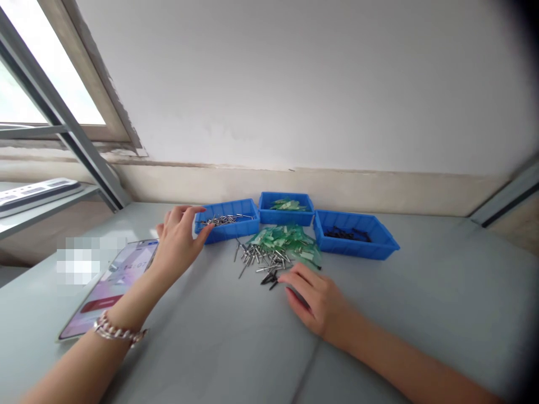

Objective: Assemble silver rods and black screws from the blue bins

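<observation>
My left hand hovers by the left blue tray, which holds metal pins, fingers curved and apart with nothing visible in them. A bracelet is on that wrist. My right hand rests on the table, fingers stretched toward a mixed pile of metal pins, green plastic pieces and a few black screws, fingertips touching the black ones. The middle blue tray holds green pieces. The right blue tray holds black screws.
A phone with a lit screen lies on the grey table under my left forearm. A wall runs behind the trays. A window frame and a white power strip on a ledge are at the left.
</observation>
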Demonstrator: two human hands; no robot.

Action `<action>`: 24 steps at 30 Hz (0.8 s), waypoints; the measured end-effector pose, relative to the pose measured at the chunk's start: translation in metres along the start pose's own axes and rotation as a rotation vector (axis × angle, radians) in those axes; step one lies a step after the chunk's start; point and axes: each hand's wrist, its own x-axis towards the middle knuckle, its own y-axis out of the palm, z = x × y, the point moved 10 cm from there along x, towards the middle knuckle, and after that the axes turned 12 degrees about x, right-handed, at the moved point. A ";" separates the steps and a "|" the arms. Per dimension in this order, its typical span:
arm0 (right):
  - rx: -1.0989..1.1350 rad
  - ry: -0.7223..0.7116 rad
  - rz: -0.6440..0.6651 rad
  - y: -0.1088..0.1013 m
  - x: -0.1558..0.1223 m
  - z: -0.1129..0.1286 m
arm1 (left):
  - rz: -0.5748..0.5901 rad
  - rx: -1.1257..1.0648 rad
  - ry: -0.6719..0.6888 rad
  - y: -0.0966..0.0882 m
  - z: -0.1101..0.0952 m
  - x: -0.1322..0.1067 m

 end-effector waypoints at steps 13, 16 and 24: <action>-0.098 0.160 0.065 0.004 0.002 -0.013 | 0.123 -0.238 0.475 0.001 -0.091 -0.048; -0.091 0.164 0.071 0.005 0.001 -0.013 | 0.187 -0.256 0.525 0.005 -0.098 -0.054; -0.079 0.158 0.079 0.007 0.001 -0.016 | 0.256 -0.306 0.586 0.012 -0.107 -0.063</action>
